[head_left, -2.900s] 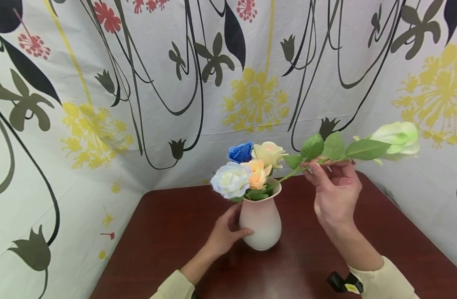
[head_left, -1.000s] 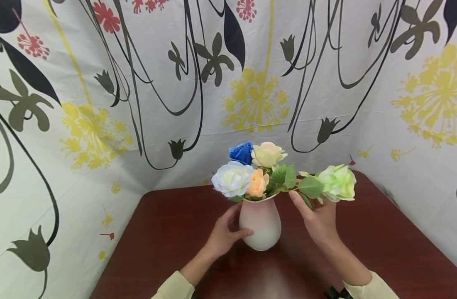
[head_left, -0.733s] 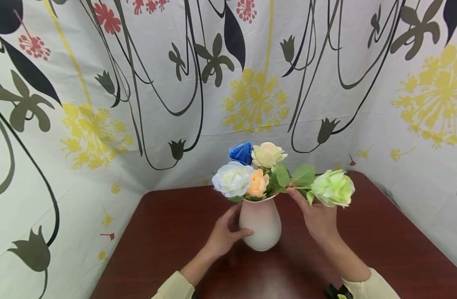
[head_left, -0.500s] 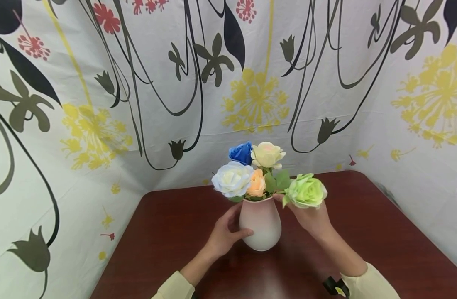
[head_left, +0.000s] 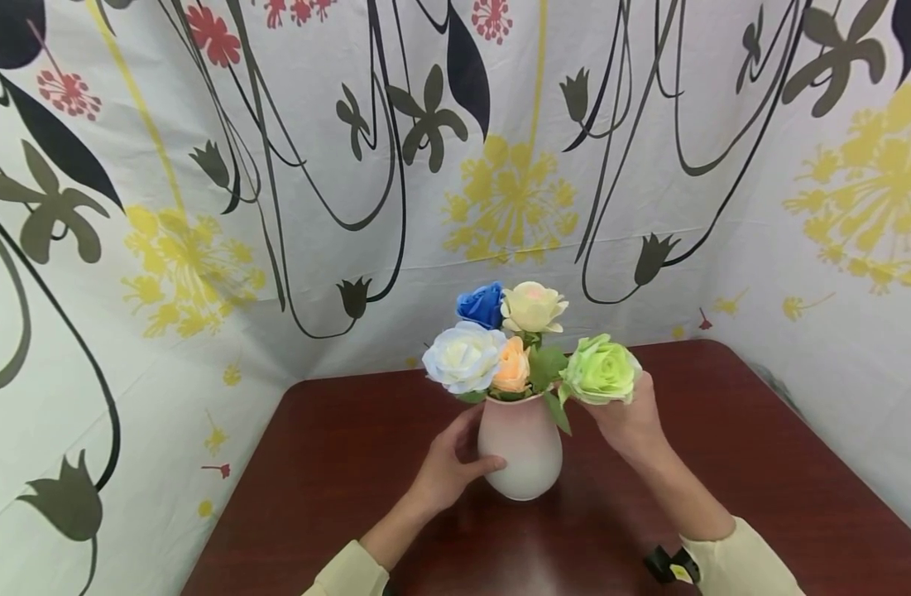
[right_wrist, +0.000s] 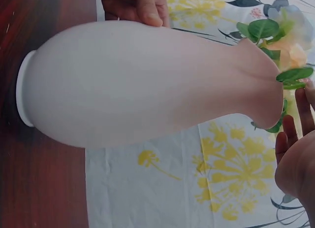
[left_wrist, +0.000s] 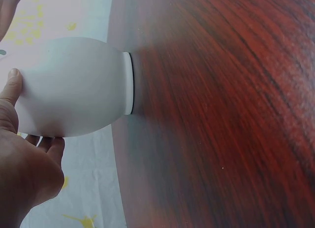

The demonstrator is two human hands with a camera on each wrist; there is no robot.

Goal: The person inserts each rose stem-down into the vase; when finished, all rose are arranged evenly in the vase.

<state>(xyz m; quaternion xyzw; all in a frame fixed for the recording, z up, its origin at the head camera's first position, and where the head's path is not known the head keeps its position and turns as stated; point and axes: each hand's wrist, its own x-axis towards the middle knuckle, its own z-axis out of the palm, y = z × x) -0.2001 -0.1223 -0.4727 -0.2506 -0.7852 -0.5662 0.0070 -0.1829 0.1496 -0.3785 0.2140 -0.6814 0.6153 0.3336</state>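
Observation:
A pinkish-white vase (head_left: 520, 451) stands upright on the table. My left hand (head_left: 446, 465) holds its left side, thumb across the front and fingers behind; the left wrist view shows the vase (left_wrist: 78, 85) in this grip. Blue (head_left: 481, 305), cream (head_left: 533, 307), pale blue-white (head_left: 464, 358) and peach (head_left: 511, 365) artificial roses rise from the mouth. To the right, a green artificial rose (head_left: 601, 370) leans outward over my right hand (head_left: 628, 422), which grips its stem at the rim. The bloom partly hides those fingers; in the right wrist view the hand (right_wrist: 298, 144) is beside the rim.
The dark red wooden table (head_left: 336, 488) reaches back to a white curtain (head_left: 314, 165) printed with flowers and stems, which hangs behind and on both sides. A small black device (head_left: 671, 566) sits at my right cuff.
My right hand has brought the green rose from the far right to the vase, its stem going into the mouth and its bloom now facing me. My left hand stays on the vase.

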